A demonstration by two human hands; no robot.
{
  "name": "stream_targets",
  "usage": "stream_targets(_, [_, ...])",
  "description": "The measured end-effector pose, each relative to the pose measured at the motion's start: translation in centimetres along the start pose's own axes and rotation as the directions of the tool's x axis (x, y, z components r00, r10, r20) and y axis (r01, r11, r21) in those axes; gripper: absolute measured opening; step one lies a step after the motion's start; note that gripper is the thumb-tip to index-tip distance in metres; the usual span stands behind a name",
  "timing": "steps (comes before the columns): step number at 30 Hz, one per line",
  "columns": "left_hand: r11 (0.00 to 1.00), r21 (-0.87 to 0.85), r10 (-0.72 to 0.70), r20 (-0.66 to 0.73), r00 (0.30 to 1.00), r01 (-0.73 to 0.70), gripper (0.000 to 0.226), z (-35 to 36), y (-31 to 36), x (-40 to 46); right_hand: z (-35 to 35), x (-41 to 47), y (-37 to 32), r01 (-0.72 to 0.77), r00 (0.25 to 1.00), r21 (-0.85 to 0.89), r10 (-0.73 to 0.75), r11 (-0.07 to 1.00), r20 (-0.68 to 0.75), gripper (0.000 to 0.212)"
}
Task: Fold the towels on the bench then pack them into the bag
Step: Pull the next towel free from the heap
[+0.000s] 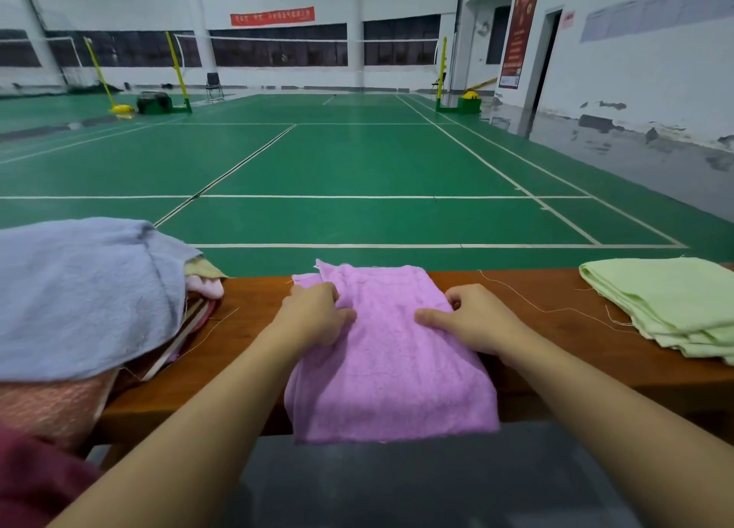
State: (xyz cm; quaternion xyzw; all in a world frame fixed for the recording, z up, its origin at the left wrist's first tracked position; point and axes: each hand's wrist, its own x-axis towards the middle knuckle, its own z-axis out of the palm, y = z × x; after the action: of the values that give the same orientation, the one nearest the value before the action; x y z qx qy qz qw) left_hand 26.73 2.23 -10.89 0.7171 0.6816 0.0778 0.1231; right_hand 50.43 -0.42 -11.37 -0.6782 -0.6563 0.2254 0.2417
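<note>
A pink towel (391, 365) lies partly folded across the wooden bench (254, 329), its near end hanging over the front edge. My left hand (317, 315) grips the towel's left edge with curled fingers. My right hand (472, 321) grips the right edge, thumb on top of the cloth. A folded light green towel (667, 301) rests on the bench at the right. At the left a heap of towels sits with a blue one (83, 293) on top, with pink and tan cloth showing under it. No bag can be made out.
Loose threads trail over the bench between the pink and green towels. A reddish fuzzy cloth (47, 408) lies at the near left. Beyond the bench stretches a green badminton court (357, 162) with nets and posts. Grey floor lies below the bench.
</note>
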Motion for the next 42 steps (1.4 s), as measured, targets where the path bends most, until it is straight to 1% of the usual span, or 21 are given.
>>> stream_targets(4, [0.998, -0.064, -0.015, 0.032, 0.999, 0.017, 0.037, -1.3, -0.4, -0.2, -0.1, -0.6, 0.1, 0.022, 0.998, 0.243, -0.007, 0.970, -0.062, 0.042])
stream_targets(6, [0.987, -0.161, 0.000, 0.028, 1.000, 0.004, 0.031, -1.5, -0.3, -0.4, 0.1, -0.9, 0.2, 0.036, 0.998, 0.347, -0.019, 0.937, -0.053, 0.038])
stream_targets(8, [0.954, -0.299, 0.024, 0.011, 1.000, -0.019, 0.023, -1.4, -0.1, -0.9, 0.4, -0.9, 0.3, 0.077, 0.996, 0.395, -0.050, 0.916, -0.080, 0.032])
stream_targets(10, [0.861, -0.509, -0.020, -0.033, 0.999, 0.000, 0.020, -0.9, -0.2, -0.8, 0.7, -0.6, 0.7, 0.125, 0.984, 0.392, -0.062, 0.911, -0.170, 0.030])
stream_targets(12, [0.705, -0.708, -0.132, -0.086, 0.988, 0.033, 0.037, -0.5, -0.6, -0.4, 0.7, -0.4, 1.0, 0.144, 0.970, 0.457, -0.033, 0.878, -0.240, 0.027])
stream_targets(14, [0.615, -0.788, -0.229, -0.155, 0.961, 0.020, 0.040, -0.5, -0.9, -0.1, 0.7, -0.4, 0.8, 0.160, 0.966, 0.568, -0.011, 0.807, -0.257, 0.024])
stream_targets(17, [0.657, -0.752, -0.244, -0.282, 0.928, -0.055, 0.035, -0.9, -0.9, -0.1, 0.6, -0.5, 0.1, 0.199, 0.961, 0.644, -0.018, 0.739, -0.275, 0.018])
stream_targets(19, [0.699, -0.703, -0.226, -0.395, 0.891, -0.134, 0.031, -1.4, -0.5, -0.5, 0.6, -0.5, -0.3, 0.234, 0.951, 0.664, -0.024, 0.711, -0.309, 0.037])
stream_targets(20, [0.680, -0.706, -0.202, -0.437, 0.876, -0.196, 0.030, -1.8, -0.2, -0.9, 0.6, -0.4, -0.5, 0.248, 0.944, 0.675, -0.018, 0.694, -0.329, 0.042])
stream_targets(22, [0.560, -0.758, -0.149, -0.488, 0.860, -0.333, 0.029, -2.6, 0.3, -1.4, 0.2, -0.4, -0.9, 0.278, 0.932, 0.701, -0.009, 0.657, -0.362, 0.035])
stream_targets(24, [0.440, -0.793, -0.085, -0.504, 0.860, -0.421, 0.031, -3.2, 0.5, -1.7, -0.3, -0.8, -1.5, 0.322, 0.913, 0.687, -0.021, 0.651, -0.408, 0.028])
stream_targets(25, [0.409, -0.795, -0.051, -0.510, 0.859, -0.448, 0.034, -3.5, 0.5, -1.8, -0.6, -0.9, -1.7, 0.348, 0.900, 0.667, -0.035, 0.658, -0.435, 0.026])
stream_targets(26, [0.394, -0.784, -0.005, -0.524, 0.852, -0.480, 0.040, -3.7, 0.5, -2.0, -0.8, -1.0, -1.9, 0.376, 0.887, 0.648, -0.056, 0.663, -0.458, 0.024])
stream_targets(28, [0.416, -0.736, 0.096, -0.548, 0.831, -0.534, 0.055, -4.2, 0.3, -2.3, -1.2, -1.0, -2.1, 0.426, 0.866, 0.607, -0.108, 0.671, -0.488, 0.026])
stream_targets(31, [0.363, -0.741, 0.224, -0.519, 0.825, -0.565, 0.075, -4.7, -0.2, -2.0, -1.6, -0.9, -2.1, 0.456, 0.856, 0.566, -0.163, 0.687, -0.491, 0.044])
stream_targets(32, [0.361, -0.732, 0.248, -0.521, 0.816, -0.577, 0.080, -4.8, -0.3, -1.9, -1.7, -1.0, -2.2, 0.464, 0.854, 0.563, -0.179, 0.684, -0.488, 0.048])
stream_targets(34, [0.431, -0.680, 0.270, -0.530, 0.804, -0.593, 0.086, -4.7, -0.6, -1.4, -1.8, -1.0, -2.2, 0.456, 0.861, 0.552, -0.188, 0.698, -0.473, 0.050])
stream_targets(36, [0.506, -0.670, 0.256, -0.485, 0.836, -0.543, 0.087, -4.2, -0.7, -1.0, -1.5, -0.8, -2.0, 0.398, 0.885, 0.525, -0.164, 0.752, -0.435, 0.050])
stream_targets(38, [0.597, -0.671, 0.227, -0.385, 0.895, -0.440, 0.086, -2.7, -0.9, -0.6, -0.6, -0.5, -1.4, 0.297, 0.920, 0.481, -0.113, 0.825, -0.374, 0.053])
stream_targets(40, [0.683, -0.661, 0.202, -0.237, 0.950, -0.311, 0.085, -0.6, -1.5, 0.2, 0.5, -0.2, -0.4, 0.158, 0.960, 0.425, -0.039, 0.891, -0.276, 0.059])
stream_targets(42, [0.758, -0.624, 0.150, -0.113, 0.982, -0.187, 0.083, 0.8, -2.1, 0.6, 1.1, -0.1, 0.4, 0.029, 0.986, 0.309, 0.023, 0.951, -0.165, 0.069])
